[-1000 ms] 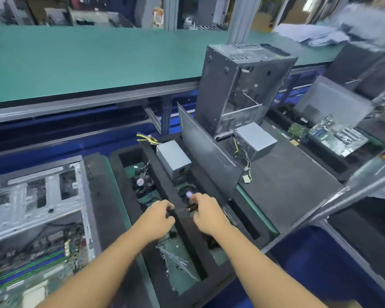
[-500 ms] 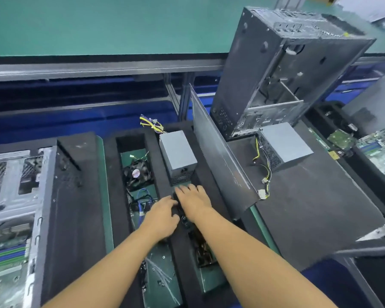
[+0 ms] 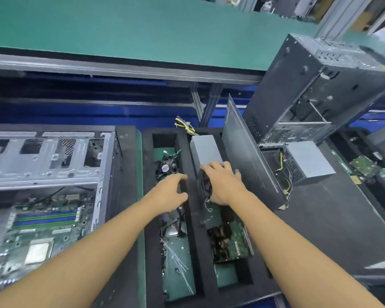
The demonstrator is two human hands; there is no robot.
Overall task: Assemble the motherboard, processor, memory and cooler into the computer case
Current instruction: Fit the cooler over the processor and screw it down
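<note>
Two hands work at the far end of a black foam tray [image 3: 148,218], where the cooler [image 3: 205,184], a dark round fan unit, sits in the right compartment, tight against the near end of a grey power supply [image 3: 206,150]. The right hand [image 3: 223,183] is curled over the cooler's top and holds it, thumb on its near side. The left hand [image 3: 169,193] hovers over the centre divider with bent fingers; whether it grips anything cannot be told.

A thin wire [image 3: 207,206] trails from the cooler toward the circuit boards [image 3: 231,241] lying nearer in the same compartment. A small fan [image 3: 166,167] lies at the far end of the left compartment.

Beyond the tray's left edge, the open computer case [image 3: 53,161] lies on its side with the motherboard [image 3: 60,238] already inside, its processor [image 3: 39,252] bare and the memory slots [image 3: 45,218] above it. A grey side panel [image 3: 249,156] leans along the tray's right edge, close to the right hand's knuckles.

The likely step is lifting the cooler out for the case. That trailing wire could snag on the foam wall or the boards and jerk the unit loose. A careless lift could also nudge the leaning panel, and a slip over the case would land on the uncovered processor.
</note>
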